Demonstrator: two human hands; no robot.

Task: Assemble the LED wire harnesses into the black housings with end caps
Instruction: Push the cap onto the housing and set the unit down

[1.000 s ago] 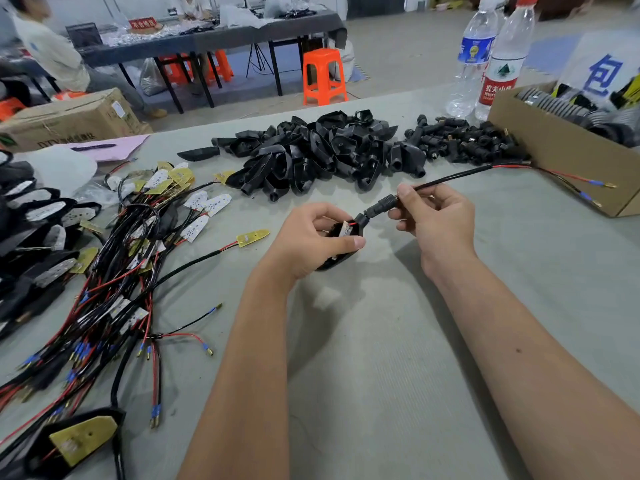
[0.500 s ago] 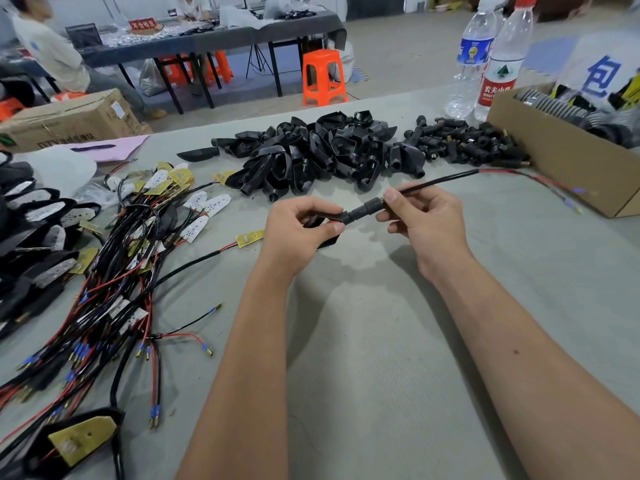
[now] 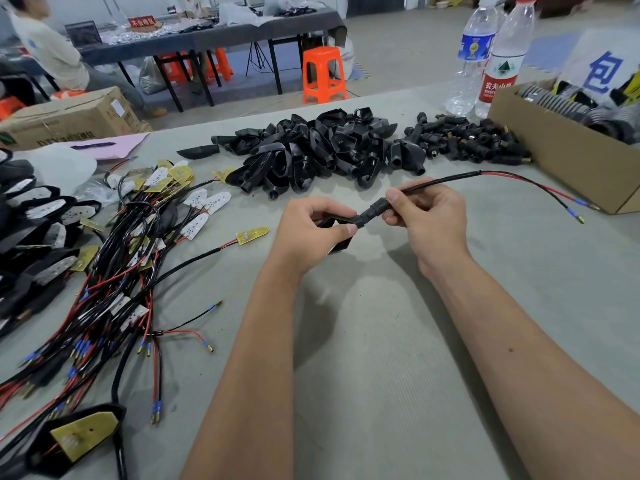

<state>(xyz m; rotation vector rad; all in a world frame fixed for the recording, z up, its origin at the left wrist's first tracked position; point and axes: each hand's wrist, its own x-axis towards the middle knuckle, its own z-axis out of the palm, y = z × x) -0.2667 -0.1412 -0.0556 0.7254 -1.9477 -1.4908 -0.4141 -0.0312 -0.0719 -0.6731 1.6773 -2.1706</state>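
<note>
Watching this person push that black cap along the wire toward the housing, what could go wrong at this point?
1. The end cap sits between the left hand and right hand; pushed in crooked, it may jam at the housing, which is mostly hidden in the left grip.
2. The harness wire trails toward the cardboard box; its loose terminals could snag there if tugged.
3. The wire could kink where the right fingers pinch it.

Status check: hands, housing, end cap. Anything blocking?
Left hand grips black housing. Right hand pinches end cap on the wire, seated at housing. Nothing in the way.
</note>
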